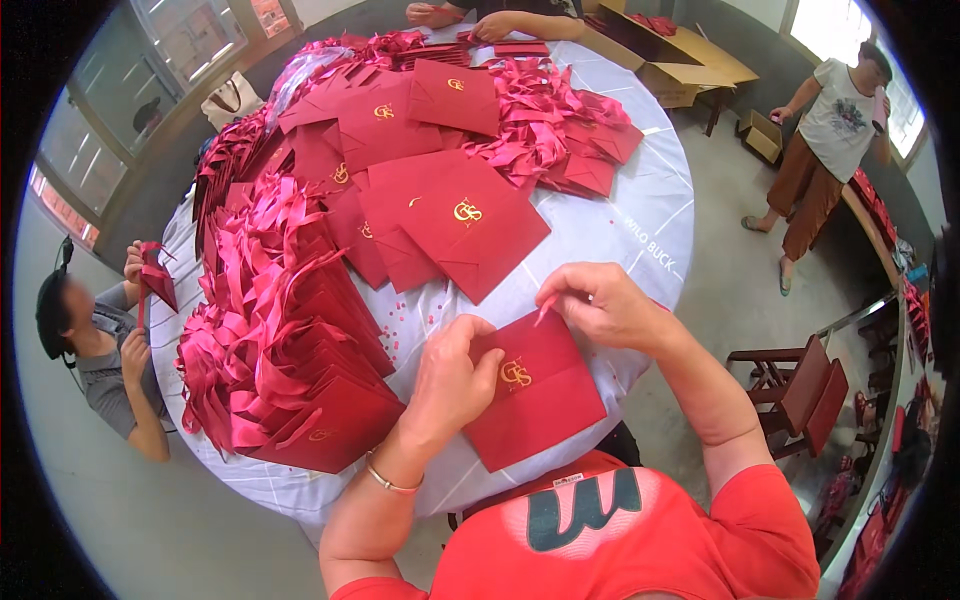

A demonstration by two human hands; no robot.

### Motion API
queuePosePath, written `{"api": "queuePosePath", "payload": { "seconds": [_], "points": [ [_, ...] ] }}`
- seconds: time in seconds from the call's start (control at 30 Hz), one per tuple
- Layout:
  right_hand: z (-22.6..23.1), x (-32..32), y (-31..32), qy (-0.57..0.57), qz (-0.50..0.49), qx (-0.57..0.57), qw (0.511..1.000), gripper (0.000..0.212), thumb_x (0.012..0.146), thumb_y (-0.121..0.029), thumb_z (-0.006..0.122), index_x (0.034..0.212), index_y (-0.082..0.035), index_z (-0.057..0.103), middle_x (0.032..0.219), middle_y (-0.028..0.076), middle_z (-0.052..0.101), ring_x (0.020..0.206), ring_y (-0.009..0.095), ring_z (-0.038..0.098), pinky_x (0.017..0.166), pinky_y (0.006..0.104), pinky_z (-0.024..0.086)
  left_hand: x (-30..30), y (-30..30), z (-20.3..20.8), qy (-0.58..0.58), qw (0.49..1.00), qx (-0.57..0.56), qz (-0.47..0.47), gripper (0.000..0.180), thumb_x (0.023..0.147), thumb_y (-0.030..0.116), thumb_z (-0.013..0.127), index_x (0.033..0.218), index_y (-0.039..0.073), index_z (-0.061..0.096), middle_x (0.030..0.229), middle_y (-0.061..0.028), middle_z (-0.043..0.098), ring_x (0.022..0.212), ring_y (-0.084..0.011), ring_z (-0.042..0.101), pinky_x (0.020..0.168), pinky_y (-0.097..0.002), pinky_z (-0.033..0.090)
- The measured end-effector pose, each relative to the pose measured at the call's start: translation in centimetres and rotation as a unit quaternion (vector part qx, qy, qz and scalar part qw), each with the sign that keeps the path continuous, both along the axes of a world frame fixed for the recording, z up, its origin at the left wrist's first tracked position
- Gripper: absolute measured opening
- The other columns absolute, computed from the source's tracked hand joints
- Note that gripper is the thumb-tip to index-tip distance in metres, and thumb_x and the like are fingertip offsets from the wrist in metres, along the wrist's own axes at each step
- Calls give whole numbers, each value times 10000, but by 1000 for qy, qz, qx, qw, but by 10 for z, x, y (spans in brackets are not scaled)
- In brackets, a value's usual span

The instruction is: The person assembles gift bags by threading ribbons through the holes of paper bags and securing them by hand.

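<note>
A flat red paper gift bag (545, 418) with a gold emblem lies in front of me at the table's near edge. My left hand (455, 382) grips its left edge, thumb on the front face and the other fingers mostly hidden. At the bag's top edge, my right hand (605, 308) is closed in a pinch on the tip of a pink ribbon (546, 308). To the left of my left hand stands a dense row of red bags with ribbon handles (290, 400). Beyond my hands, flat red bags (470, 225) lie in an overlapping pile.
A white cloth (645, 220) covers the round table, with small pink bits (400, 330) scattered on it. Another person (105, 350) handles a ribboned bag at the left; someone's hands (500, 25) work at the far side. A person (835, 130) stands right, beyond a wooden chair (800, 390).
</note>
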State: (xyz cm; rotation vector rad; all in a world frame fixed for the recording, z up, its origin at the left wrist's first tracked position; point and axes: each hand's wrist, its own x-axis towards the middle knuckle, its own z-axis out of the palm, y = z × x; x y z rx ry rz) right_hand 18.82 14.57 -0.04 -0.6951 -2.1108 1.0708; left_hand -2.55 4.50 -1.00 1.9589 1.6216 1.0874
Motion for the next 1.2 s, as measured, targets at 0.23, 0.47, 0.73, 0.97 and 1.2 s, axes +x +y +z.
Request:
{"api": "queuePosePath", "payload": {
  "seconds": [0.23, 0.47, 0.73, 0.97, 1.2],
  "points": [
    [11, 1, -13, -10, 80, -24, 996, 219, 733, -112, 791, 872, -5, 658, 868, 91, 633, 783, 189, 605, 706, 302, 481, -3, -12, 20, -12, 995, -101, -19, 209, 775, 80, 672, 935, -3, 566, 870, -226, 640, 851, -406, 621, 738, -460, 487],
    [7, 6, -16, 19, 164, -56, 985, 254, 696, -105, 841, 773, -42, 608, 971, 71, 633, 809, 156, 590, 669, 266, 459, 1, -14, 30, -38, 992, -42, -109, 251, 724, 92, 744, 767, 24, 506, 879, -130, 662, 833, -262, 640, 763, -367, 486],
    [13, -3, -14, 6, 172, -10, 985, 285, 724, -142, 819, 719, -22, 560, 917, 76, 633, 787, 196, 600, 664, 312, 476, 22, -20, 53, 123, 981, 137, -61, 192, 663, 29, 724, 827, 52, 628, 829, -95, 623, 831, -278, 601, 727, -400, 436],
    [13, -3, -18, 17, 208, -28, 978, 339, 655, -215, 884, 732, -49, 598, 929, 83, 612, 736, 143, 554, 590, 260, 439, 18, -28, 47, -6, 991, 105, -82, 148, 712, 73, 746, 761, 30, 613, 680, -91, 612, 615, -274, 597, 578, -352, 452],
    [-3, -15, -13, 34, 273, -127, 953, 414, 636, -348, 896, 772, -60, 631, 993, 65, 601, 715, 92, 515, 600, 232, 430, 6, -28, 57, -61, 982, -140, -107, 168, 814, 134, 731, 805, -3, 636, 624, -58, 616, 556, -85, 556, 522, -265, 451]
  ]
}}
